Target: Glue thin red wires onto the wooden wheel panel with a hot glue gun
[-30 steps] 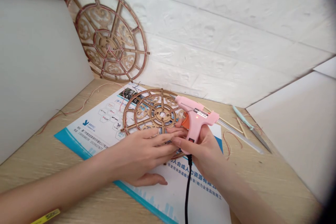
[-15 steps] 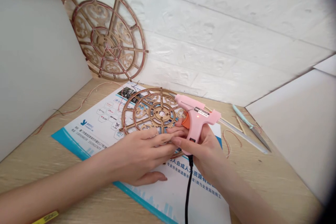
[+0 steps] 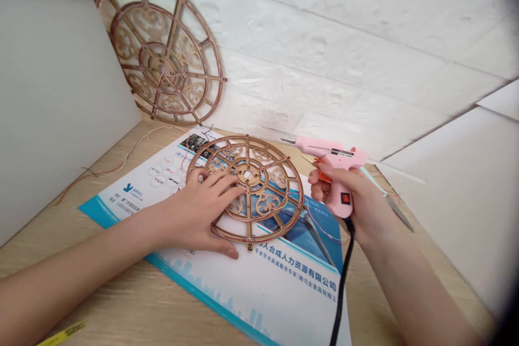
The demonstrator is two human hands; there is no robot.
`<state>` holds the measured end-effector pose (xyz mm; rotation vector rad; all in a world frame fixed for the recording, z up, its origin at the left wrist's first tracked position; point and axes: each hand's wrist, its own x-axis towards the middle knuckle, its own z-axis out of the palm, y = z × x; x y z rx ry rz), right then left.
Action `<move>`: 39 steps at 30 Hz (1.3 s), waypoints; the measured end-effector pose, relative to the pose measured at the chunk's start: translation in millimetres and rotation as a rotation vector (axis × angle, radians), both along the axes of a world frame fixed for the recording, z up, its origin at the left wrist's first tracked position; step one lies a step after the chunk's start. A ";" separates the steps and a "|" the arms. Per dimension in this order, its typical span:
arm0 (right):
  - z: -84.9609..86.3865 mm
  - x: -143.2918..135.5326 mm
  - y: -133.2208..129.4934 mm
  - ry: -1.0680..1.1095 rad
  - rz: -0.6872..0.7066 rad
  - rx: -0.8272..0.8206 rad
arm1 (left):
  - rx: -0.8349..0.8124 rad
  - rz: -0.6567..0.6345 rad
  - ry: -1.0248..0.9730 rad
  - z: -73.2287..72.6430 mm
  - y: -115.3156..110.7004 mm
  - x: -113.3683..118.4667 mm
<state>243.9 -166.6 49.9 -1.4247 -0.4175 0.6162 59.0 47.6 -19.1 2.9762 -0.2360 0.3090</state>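
Head camera: I see the left hand, fingers loosely spread, touching the openwork disc at centre, nearer it than the right hand, wrapped around the leftward-pointing glue gun.

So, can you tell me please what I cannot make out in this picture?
All in the head view:
- Left side of the lower round frame: partly hidden by the left hand.
- Handle of the knife: partly hidden behind the right hand.
- Label on the pink glue gun: print too small.
- Far end of the black cable: cut off by the bottom edge.
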 end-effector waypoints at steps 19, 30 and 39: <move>36.1 10.2 -41.0 -0.294 0.174 -0.291 | 0.122 -0.227 -0.304 5.2 7.3 4.5; -12.2 15.4 -50.1 0.111 0.387 -0.358 | 0.168 -0.261 -0.321 7.0 5.2 5.6; -19.1 16.4 -53.6 0.160 0.510 -0.381 | 0.046 -0.227 -0.248 2.8 1.3 5.0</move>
